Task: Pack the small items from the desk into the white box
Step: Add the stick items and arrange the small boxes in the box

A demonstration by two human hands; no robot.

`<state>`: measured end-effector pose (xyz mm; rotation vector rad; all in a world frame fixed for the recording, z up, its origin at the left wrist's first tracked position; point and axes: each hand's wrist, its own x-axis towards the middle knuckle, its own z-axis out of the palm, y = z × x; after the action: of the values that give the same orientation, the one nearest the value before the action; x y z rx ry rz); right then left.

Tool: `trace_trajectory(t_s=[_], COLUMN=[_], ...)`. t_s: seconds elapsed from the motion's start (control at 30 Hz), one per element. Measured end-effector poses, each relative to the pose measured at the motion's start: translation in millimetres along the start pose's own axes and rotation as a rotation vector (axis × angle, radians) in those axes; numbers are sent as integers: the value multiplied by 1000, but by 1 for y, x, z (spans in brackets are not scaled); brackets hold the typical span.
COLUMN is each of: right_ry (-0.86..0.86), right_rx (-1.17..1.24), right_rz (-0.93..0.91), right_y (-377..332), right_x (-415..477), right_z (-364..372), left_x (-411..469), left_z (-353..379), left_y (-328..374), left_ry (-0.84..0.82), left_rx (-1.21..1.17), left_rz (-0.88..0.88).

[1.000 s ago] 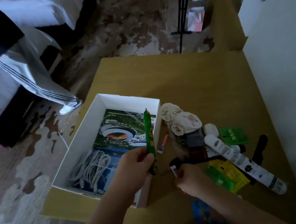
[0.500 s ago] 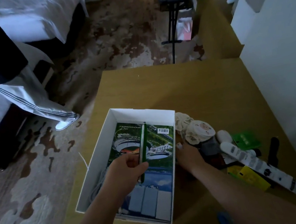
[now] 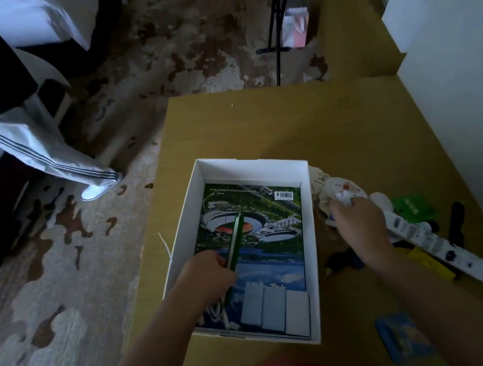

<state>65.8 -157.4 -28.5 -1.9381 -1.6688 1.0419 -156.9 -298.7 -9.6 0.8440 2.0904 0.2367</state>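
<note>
White box [image 3: 249, 162] is placed mid-desk [image 3: 287, 118], lid off, long axis 6–12. Printed booklet [image 3: 274, 241] is laid flat on its floor. White cable [image 3: 219, 311] is bunched at the box's 7 o'clock corner.

Left hand [image 3: 207, 273] is inside the box at 7–8 o'clock, fingers curled round the lower end of a thin green stick [image 3: 237, 240]. The stick is pointed toward 12–1 over the booklet; contact with the booklet cannot be told.

Right hand [image 3: 359, 224] is outside the box at 3 o'clock, near the wall. A small white item [image 3: 343, 196] is pinched at its fingertips; what it is cannot be told.

Cream cloth bundle [image 3: 327, 185] is seen just beside the box at 2 o'clock. More clutter is spread at 3–4 o'clock: long white strip pack [image 3: 434, 247], green packet [image 3: 411, 206], yellow packet [image 3: 430, 263], black item [image 3: 455, 221]. Blue item [image 3: 404, 337] is at 5 o'clock, near the desk edge.
</note>
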Motion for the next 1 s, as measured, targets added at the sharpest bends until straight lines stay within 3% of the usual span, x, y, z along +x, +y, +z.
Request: trace_trajectory(t_s=[0.1, 0.27, 0.57, 0.7, 0.83, 1.0], right_ry=[119, 88, 28, -143, -238, -250], right_rx=[79, 146, 93, -90, -186, -258], right_rz=[-77, -240, -440, -423, -393, -441], right_y=[-25, -66, -82, -77, -62, -49], right_x=[-12, -37, -58, -55, -46, -45], right_z=[-15, -14, 16, 43, 68, 79], left_x=[1, 4, 24, 30, 33, 34], left_z=[0, 7, -3, -5, -1, 5], left_y=[2, 3, 17, 33, 28, 18], left_ry=[-34, -42, -23, -122, -73, -220], left_rx=[131, 266, -87, -249, 29, 256], left_rz=[0, 74, 158, 187, 278, 266])
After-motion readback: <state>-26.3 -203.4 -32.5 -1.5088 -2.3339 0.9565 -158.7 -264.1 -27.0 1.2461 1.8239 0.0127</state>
